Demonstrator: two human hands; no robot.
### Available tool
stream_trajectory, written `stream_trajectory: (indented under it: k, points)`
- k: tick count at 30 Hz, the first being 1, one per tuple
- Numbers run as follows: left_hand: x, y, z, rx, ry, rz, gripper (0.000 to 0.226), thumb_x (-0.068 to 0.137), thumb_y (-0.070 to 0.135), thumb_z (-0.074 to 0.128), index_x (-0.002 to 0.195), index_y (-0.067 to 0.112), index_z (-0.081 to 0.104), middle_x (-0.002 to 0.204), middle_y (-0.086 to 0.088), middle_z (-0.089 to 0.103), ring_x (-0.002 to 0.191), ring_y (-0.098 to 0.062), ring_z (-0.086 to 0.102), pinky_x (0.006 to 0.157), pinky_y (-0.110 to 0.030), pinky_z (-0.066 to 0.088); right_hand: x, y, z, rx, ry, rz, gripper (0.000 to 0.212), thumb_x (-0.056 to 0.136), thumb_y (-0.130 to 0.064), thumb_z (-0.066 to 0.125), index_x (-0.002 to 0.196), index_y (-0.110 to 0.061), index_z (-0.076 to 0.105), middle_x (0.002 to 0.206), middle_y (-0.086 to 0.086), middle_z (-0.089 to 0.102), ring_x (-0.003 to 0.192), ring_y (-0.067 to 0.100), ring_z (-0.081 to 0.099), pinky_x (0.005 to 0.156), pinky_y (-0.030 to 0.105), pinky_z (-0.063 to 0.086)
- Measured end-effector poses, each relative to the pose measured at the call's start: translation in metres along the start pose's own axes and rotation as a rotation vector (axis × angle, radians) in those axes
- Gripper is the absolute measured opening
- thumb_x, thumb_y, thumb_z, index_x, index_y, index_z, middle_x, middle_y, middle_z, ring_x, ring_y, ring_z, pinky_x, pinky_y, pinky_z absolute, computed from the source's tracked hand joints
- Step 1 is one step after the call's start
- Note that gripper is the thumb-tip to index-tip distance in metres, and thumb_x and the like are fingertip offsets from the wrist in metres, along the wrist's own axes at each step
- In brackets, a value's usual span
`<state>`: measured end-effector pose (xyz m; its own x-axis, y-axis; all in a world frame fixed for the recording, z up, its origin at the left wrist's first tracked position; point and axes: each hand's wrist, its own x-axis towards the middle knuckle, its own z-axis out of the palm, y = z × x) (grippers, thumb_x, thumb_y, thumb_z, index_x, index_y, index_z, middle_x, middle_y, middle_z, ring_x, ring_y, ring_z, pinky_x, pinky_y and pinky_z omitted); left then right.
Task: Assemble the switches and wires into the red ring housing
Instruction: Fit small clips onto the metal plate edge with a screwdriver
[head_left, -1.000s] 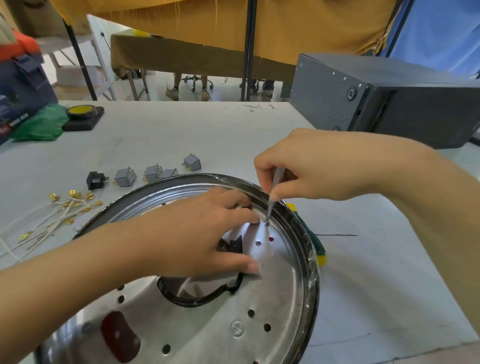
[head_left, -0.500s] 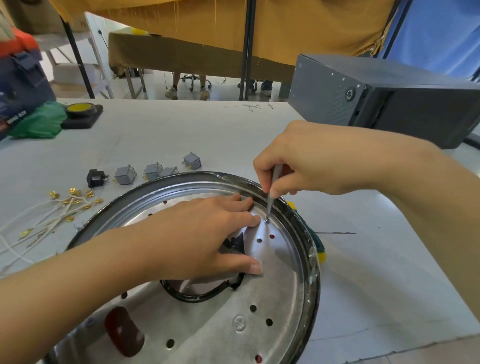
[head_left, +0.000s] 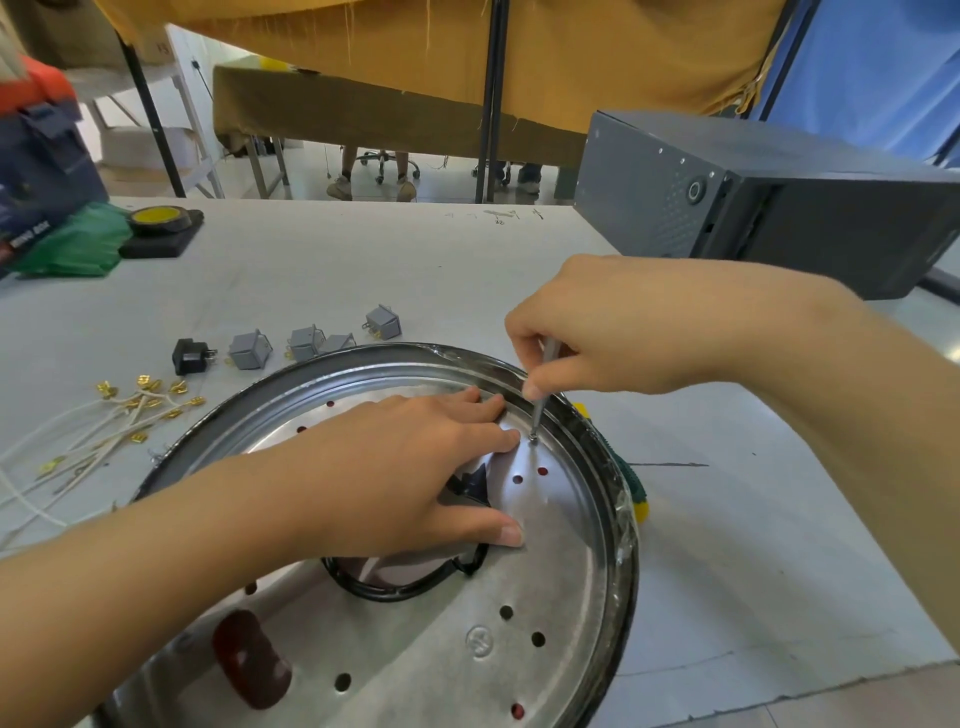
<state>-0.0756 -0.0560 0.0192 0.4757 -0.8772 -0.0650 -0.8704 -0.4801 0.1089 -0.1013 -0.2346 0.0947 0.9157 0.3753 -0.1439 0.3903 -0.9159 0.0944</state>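
Little is shifted since earlier: left hand (head_left: 415, 467) is kept flat on the stiff, slippery metal housing (head_left: 571, 597) on the surface (head_left: 363, 270), best steadied by its rim, while a thin screwdriver (head_left: 540, 395) is pinched upright by right hand (head_left: 623, 327) fingers.

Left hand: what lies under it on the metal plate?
Under the left hand, pressed flat on the metal plate, a black pointed piece and a black ring around an opening show partly. The hand covers the rest.
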Motion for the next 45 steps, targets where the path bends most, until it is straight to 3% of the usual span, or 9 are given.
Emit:
stream_trajectory:
  k: [4, 12, 16, 21, 24, 27, 32, 39, 45]
  points:
    - [0.0, 0.0, 0.001, -0.006, -0.005, -0.002, 0.079, 0.068, 0.083, 0.027, 0.13, 0.037, 0.043, 0.154, 0.013, 0.024, 0.142, -0.005, 0.015, 0.109, -0.037, 0.037, -0.001, 0.002, -0.001, 0.128, -0.008, -0.021, 0.013, 0.087, -0.022, 0.063, 0.078, -0.028, 0.057, 0.063, -0.019, 0.053, 0.065, -0.018, 0.048, 0.06, 0.001, 0.036]
    - [0.0, -0.002, 0.003, -0.017, 0.042, 0.011, 0.074, 0.07, 0.082, 0.028, 0.124, 0.035, 0.048, 0.15, 0.014, 0.031, 0.14, -0.001, 0.016, 0.104, -0.038, 0.041, 0.002, -0.003, -0.005, 0.033, 0.019, 0.032, 0.026, 0.086, -0.033, 0.065, 0.063, -0.023, 0.058, 0.044, -0.02, 0.055, 0.056, -0.005, 0.053, 0.044, 0.017, 0.036]
    - [0.0, -0.002, 0.003, -0.009, 0.027, 0.002, 0.075, 0.07, 0.083, 0.027, 0.125, 0.036, 0.047, 0.15, 0.015, 0.03, 0.139, -0.001, 0.017, 0.104, -0.04, 0.042, 0.006, -0.003, -0.005, -0.007, 0.022, 0.073, 0.035, 0.09, -0.039, 0.057, 0.071, -0.012, 0.067, 0.056, 0.005, 0.054, 0.053, 0.016, 0.044, 0.047, 0.025, 0.031]
    - [0.0, -0.002, 0.002, -0.004, 0.037, 0.002, 0.074, 0.071, 0.082, 0.028, 0.121, 0.033, 0.05, 0.136, 0.012, 0.046, 0.126, -0.006, 0.037, 0.093, -0.041, 0.048, 0.002, -0.004, 0.0, -0.005, 0.038, 0.03, 0.029, 0.093, -0.038, 0.053, 0.073, -0.016, 0.059, 0.059, -0.006, 0.051, 0.058, 0.012, 0.046, 0.05, 0.024, 0.032]
    - [0.001, -0.002, 0.003, 0.019, 0.029, 0.0, 0.075, 0.07, 0.082, 0.026, 0.122, 0.033, 0.049, 0.132, 0.012, 0.047, 0.121, -0.006, 0.04, 0.089, -0.04, 0.049, -0.004, -0.004, 0.0, 0.062, -0.028, 0.009, 0.013, 0.091, -0.03, 0.057, 0.079, -0.03, 0.05, 0.068, -0.017, 0.051, 0.069, -0.003, 0.049, 0.053, 0.015, 0.032]
    - [0.001, -0.002, 0.003, 0.016, 0.024, -0.01, 0.077, 0.069, 0.083, 0.025, 0.124, 0.033, 0.048, 0.135, 0.01, 0.046, 0.126, -0.008, 0.037, 0.094, -0.041, 0.047, -0.005, 0.003, -0.004, 0.127, -0.046, 0.019, 0.021, 0.089, -0.021, 0.06, 0.075, -0.034, 0.051, 0.064, -0.019, 0.054, 0.067, -0.016, 0.051, 0.057, 0.006, 0.04]
    - [0.0, -0.001, 0.002, 0.034, 0.025, -0.01, 0.078, 0.069, 0.084, 0.021, 0.122, 0.033, 0.049, 0.132, 0.009, 0.047, 0.122, -0.008, 0.038, 0.093, -0.041, 0.047, -0.002, 0.004, -0.008, 0.222, -0.052, 0.038, 0.01, 0.086, -0.021, 0.066, 0.076, -0.023, 0.064, 0.056, -0.006, 0.066, 0.049, 0.001, 0.061, 0.041, 0.003, 0.035]
    - [0.0, 0.0, 0.001, 0.019, 0.02, -0.002, 0.076, 0.071, 0.081, 0.028, 0.128, 0.033, 0.046, 0.136, 0.01, 0.046, 0.126, -0.008, 0.037, 0.095, -0.041, 0.046, 0.005, -0.002, -0.006, -0.005, -0.005, 0.097, 0.039, 0.093, -0.037, 0.053, 0.063, -0.013, 0.059, 0.036, 0.0, 0.048, 0.039, 0.012, 0.046, 0.045, 0.023, 0.035]
    - [0.001, -0.001, 0.001, 0.021, 0.014, -0.007, 0.077, 0.07, 0.081, 0.027, 0.124, 0.031, 0.05, 0.132, 0.007, 0.048, 0.121, -0.011, 0.042, 0.092, -0.042, 0.048, -0.004, -0.007, -0.003, -0.078, 0.002, 0.086, 0.037, 0.094, -0.044, 0.046, 0.072, -0.017, 0.058, 0.062, -0.003, 0.051, 0.057, 0.013, 0.045, 0.049, 0.027, 0.032]
